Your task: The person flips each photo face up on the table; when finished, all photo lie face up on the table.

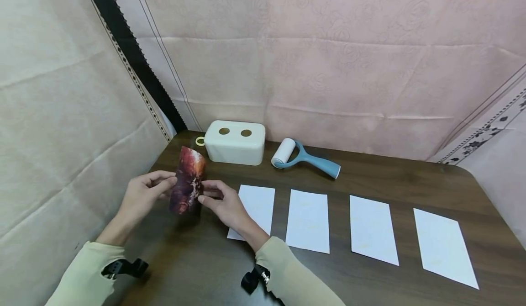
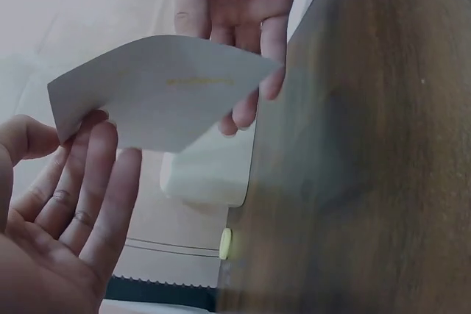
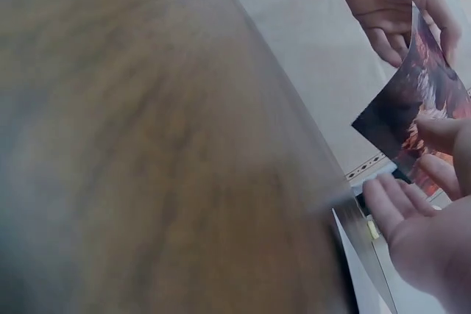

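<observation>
Together, a person's left hand (image 1: 149,191) and right hand (image 1: 225,206) are gripping opposite edges of a thin, red-and-purple rectangular print (image 1: 186,180), which is curving above the brown wood-grain table (image 1: 172,265), left of four white paper rectangles (image 1: 307,221).

Left hand (image 1: 149,188), right hand (image 1: 227,206) near each other, fingers (image 2: 119,200) pinching; forearms (image 1: 296,271) angled inward.

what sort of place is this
Probably an indoor tabletop workspace: a dark brown wood-grain table, a pale pink creased hanging, seemingly cloth, behind it, and four white rectangular sheets laid out in a row.
</observation>
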Available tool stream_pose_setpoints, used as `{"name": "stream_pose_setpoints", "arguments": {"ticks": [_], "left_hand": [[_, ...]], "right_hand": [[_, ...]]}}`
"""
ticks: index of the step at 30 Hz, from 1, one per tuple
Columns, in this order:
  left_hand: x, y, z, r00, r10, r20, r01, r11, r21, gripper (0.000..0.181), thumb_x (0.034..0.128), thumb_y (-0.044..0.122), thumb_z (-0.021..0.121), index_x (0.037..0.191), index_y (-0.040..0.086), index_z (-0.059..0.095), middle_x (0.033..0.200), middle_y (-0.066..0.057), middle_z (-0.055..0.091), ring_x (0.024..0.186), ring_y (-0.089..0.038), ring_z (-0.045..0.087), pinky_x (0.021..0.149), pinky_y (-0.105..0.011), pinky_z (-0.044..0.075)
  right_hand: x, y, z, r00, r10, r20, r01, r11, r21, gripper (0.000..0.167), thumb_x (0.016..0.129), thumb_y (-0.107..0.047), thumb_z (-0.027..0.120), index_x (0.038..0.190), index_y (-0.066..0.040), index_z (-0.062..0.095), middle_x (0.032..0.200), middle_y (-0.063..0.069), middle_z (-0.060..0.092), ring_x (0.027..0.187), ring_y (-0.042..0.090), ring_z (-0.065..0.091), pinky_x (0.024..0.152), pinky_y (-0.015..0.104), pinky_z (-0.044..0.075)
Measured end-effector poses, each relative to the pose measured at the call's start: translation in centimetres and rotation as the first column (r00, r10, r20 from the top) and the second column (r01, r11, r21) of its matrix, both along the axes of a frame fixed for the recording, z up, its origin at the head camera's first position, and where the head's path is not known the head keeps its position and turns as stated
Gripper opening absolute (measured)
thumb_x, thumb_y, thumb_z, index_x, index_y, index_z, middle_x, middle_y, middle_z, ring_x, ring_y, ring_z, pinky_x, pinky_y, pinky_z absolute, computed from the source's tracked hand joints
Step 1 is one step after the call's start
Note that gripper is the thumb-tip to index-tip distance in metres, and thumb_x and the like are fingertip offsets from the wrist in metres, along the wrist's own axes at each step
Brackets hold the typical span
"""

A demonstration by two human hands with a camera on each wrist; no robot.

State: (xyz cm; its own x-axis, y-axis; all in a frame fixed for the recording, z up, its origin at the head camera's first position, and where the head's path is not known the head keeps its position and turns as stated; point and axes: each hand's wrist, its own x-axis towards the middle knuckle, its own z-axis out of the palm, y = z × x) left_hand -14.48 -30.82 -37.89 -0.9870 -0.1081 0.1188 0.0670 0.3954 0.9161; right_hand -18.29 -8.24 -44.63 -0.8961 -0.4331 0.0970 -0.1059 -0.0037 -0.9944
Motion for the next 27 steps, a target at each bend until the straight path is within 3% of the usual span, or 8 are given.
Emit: {"name": "stream_pose_setpoints", "arguments": {"ticks": [2, 6, 11, 14, 19, 27], "left_hand": [[0.0, -0.3, 0.0, 1.000, 0.018, 0.024, -0.019, 0.999, 0.034, 0.036, 0.1035, 0.028, 0.073, 0.122, -0.002, 0.075, 0.087, 0.011, 0.076, 0.076, -0.009, 0.071, 0.069, -0.030, 0.061], [-0.3, -0.8, -0.5, 0.999, 0.040, -0.015, -0.039, 0.996, 0.081, 0.027, 0.1025, 0.021, 0.074, 0.122, 0.002, 0.077, 0.086, 0.011, 0.075, 0.072, -0.004, 0.065, 0.065, -0.024, 0.058], [-0.5, -1.7, -1.4, 0.997, 0.042, -0.065, -0.039, 0.998, 0.045, 0.033, 0.1012, 0.014, 0.075, 0.131, 0.000, 0.071, 0.098, 0.012, 0.078, 0.071, -0.006, 0.069, 0.059, -0.025, 0.057], [-0.6, -2.2, -2.0, 0.997, 0.021, -0.075, -0.024, 0.999, -0.034, 0.035, 0.1006, 0.011, 0.075, 0.131, -0.004, 0.069, 0.103, 0.008, 0.078, 0.072, -0.008, 0.070, 0.060, -0.028, 0.059], [-0.8, -2.7, -2.8, 0.999, -0.020, -0.032, 0.016, 0.991, -0.132, 0.031, 0.0986, 0.009, 0.077, 0.126, -0.004, 0.072, 0.104, -0.011, 0.077, 0.071, -0.011, 0.071, 0.062, -0.033, 0.061], [-1.4, -2.7, -4.0, 0.996, -0.088, 0.027, 0.091, 0.987, -0.135, 0.029, 0.0951, 0.005, 0.080, 0.120, -0.008, 0.072, 0.100, -0.020, 0.077, 0.077, -0.012, 0.073, 0.063, -0.035, 0.062]], "right_hand": [[-0.1, 0.0, 0.0, 1.000, -0.017, 0.009, 0.017, 0.999, -0.047, 0.035, 0.102, -0.019, 0.073, 0.136, -0.014, 0.069, 0.126, -0.001, 0.069, 0.112, 0.016, 0.070, 0.090, 0.029, 0.057], [-0.3, -0.2, -0.1, 0.998, -0.063, 0.007, 0.063, 0.989, -0.134, 0.028, 0.102, -0.008, 0.071, 0.130, -0.006, 0.071, 0.117, 0.005, 0.068, 0.094, 0.016, 0.073, 0.083, 0.031, 0.061], [-0.2, -0.4, 0.0, 0.990, -0.134, -0.046, 0.127, 0.982, -0.140, 0.022, 0.100, -0.002, 0.072, 0.122, -0.003, 0.073, 0.104, 0.007, 0.069, 0.082, 0.016, 0.073, 0.076, 0.032, 0.062], [-0.1, -0.5, 0.0, 0.983, -0.170, -0.065, 0.162, 0.981, -0.109, 0.018, 0.098, -0.001, 0.075, 0.116, -0.003, 0.075, 0.096, 0.005, 0.070, 0.076, 0.017, 0.072, 0.072, 0.033, 0.063], [0.0, -0.6, 0.2, 0.979, -0.192, -0.072, 0.191, 0.981, -0.015, 0.013, 0.096, -0.003, 0.079, 0.109, -0.005, 0.076, 0.086, -0.001, 0.067, 0.070, 0.013, 0.068, 0.066, 0.029, 0.060], [-0.3, -0.4, -0.4, 0.980, -0.172, -0.104, 0.187, 0.971, 0.148, 0.014, 0.092, -0.002, 0.082, 0.104, -0.003, 0.075, 0.087, 0.001, 0.064, 0.070, 0.004, 0.063, 0.063, 0.022, 0.055]]}}
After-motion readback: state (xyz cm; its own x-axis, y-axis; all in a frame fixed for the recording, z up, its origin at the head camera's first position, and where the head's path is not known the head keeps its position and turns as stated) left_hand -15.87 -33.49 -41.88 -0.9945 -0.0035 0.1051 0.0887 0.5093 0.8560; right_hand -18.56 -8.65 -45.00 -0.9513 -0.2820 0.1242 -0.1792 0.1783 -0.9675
